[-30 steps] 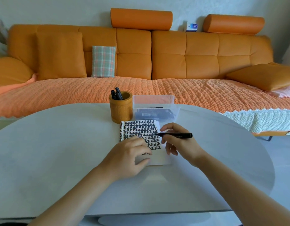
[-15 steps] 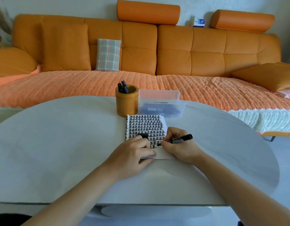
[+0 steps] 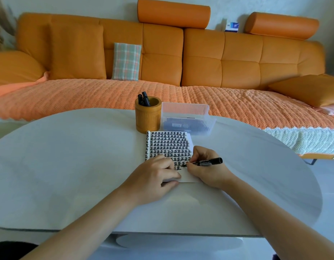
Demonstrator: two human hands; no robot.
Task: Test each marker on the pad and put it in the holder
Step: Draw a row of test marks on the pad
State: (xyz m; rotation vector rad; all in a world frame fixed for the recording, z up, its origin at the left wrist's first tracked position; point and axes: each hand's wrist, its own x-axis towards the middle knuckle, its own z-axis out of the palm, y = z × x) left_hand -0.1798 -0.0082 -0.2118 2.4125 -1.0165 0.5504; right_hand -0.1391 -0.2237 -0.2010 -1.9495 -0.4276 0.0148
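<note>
holder (image 3: 147, 117) at the far side of the counter (image 3: 68, 166), black markers (image 3: 144, 99) sticking out, leaning left. left hand (image 3: 154, 177) rests on the near-left part of the pad (image 3: 170, 145), fingers bent under; can't tell if they hold anything. The pad lies flat just in front of the holder, its page mostly filled with rows of black marks. Clear tub (image 3: 186, 119) just right of the holder, dark items inside. One marker (image 3: 205, 162), uncapped, tip on the pad at the lowest row of marks — right hand (image 3: 207, 169) fingers pinch it near the tip, barrel pointing right.
</note>
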